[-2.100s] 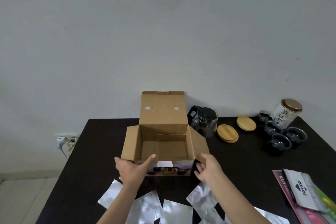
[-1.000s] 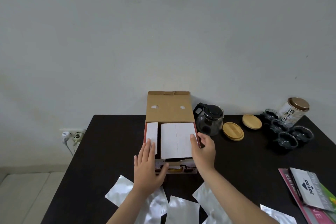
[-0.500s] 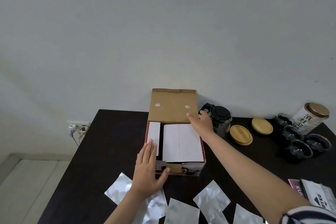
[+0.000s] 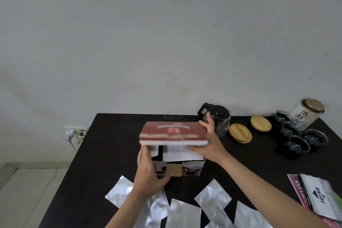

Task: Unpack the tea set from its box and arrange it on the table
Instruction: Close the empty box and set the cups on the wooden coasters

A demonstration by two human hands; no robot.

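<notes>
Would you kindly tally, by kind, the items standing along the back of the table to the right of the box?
Glass teapot: 1
Glass cups: 4
Wooden lids: 2 showing (the nearer may be a stack)
Tea tin: 1
Total: 8

bench: black top, pushed up against the wall
middle: tea set box
back: glass teapot, two wooden lids, four little glass cups, a tin
front edge: a bunch of silver foil pouches
right corner: some packets
</notes>
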